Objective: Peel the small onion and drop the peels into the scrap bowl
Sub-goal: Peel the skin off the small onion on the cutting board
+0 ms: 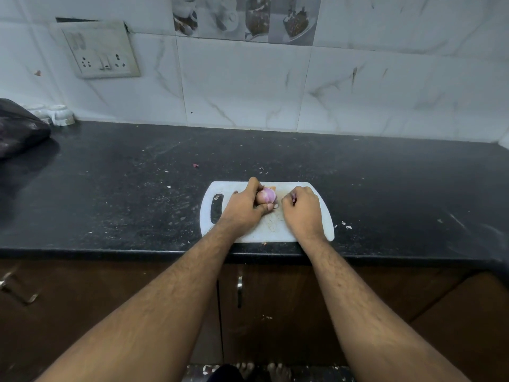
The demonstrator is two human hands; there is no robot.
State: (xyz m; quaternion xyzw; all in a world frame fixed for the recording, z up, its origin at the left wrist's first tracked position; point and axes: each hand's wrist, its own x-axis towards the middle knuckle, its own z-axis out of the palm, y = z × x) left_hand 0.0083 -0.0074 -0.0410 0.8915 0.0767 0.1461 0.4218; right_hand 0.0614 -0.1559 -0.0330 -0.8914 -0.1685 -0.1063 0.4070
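Kitchen counter, tiled wall, dim cool light

Black speckled stone countertop (358, 172) runs full width, dotted with pale crumbs. Behind it, white marble-look wall tiles (242, 86), some stained, with a strip of printed food-picture tiles (245, 17) at top. Grimy switch-and-socket plate (100, 52) at upper left. Below the counter, dark brown wooden cabinet doors (275, 312) with a metal handle (240, 291). Speckled floor (316, 373) barely visible at bottom.

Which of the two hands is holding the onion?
The left hand holds the small purple onion above the white cutting board. The right hand is curled beside it, apart from the onion.
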